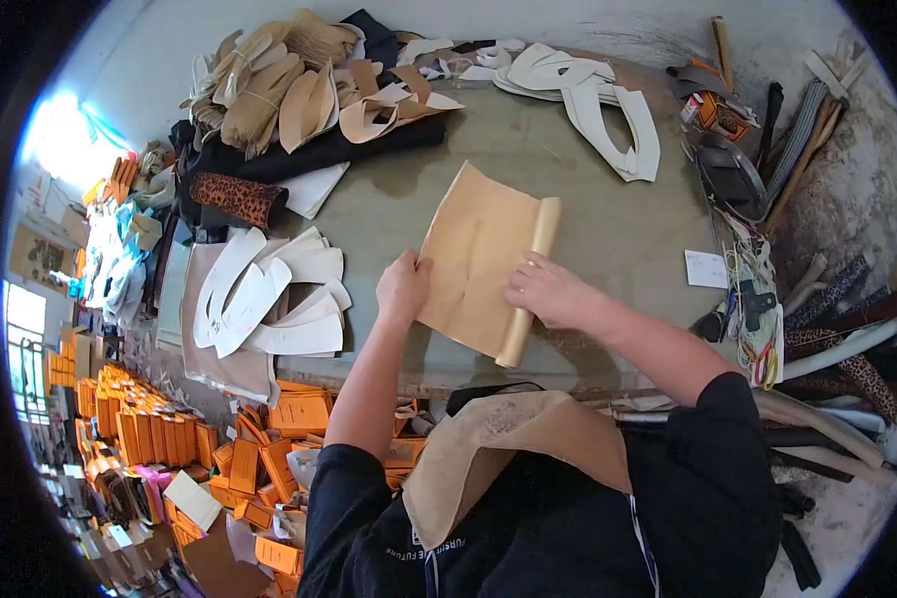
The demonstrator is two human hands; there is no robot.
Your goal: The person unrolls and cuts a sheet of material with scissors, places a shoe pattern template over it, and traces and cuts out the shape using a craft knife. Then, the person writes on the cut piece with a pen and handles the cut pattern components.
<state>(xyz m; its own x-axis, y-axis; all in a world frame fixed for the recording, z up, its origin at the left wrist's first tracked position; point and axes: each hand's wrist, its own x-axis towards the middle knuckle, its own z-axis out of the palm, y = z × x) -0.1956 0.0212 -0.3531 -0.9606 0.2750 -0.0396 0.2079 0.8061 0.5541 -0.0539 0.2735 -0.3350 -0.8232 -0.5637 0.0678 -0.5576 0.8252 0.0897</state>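
Observation:
A partly unrolled tan sheet [476,244], which could be leather or lining, lies over the table in front of me. Its rolled end [543,234] runs along the right side. My left hand [404,286] pinches the sheet's left edge between thumb and fingers. On the roll, my right hand [548,289] is closed around the lower half, and a ring shows on one finger. What material the sheet is made of, I cannot tell for sure.
White pattern pieces [244,299] lie at the table's left, more white templates [608,110] at the back right. Bundled tan pieces [269,85] and a leopard-print roll [237,197] sit back left. Orange templates [259,458] are piled below left; rolls [847,339] stand at right.

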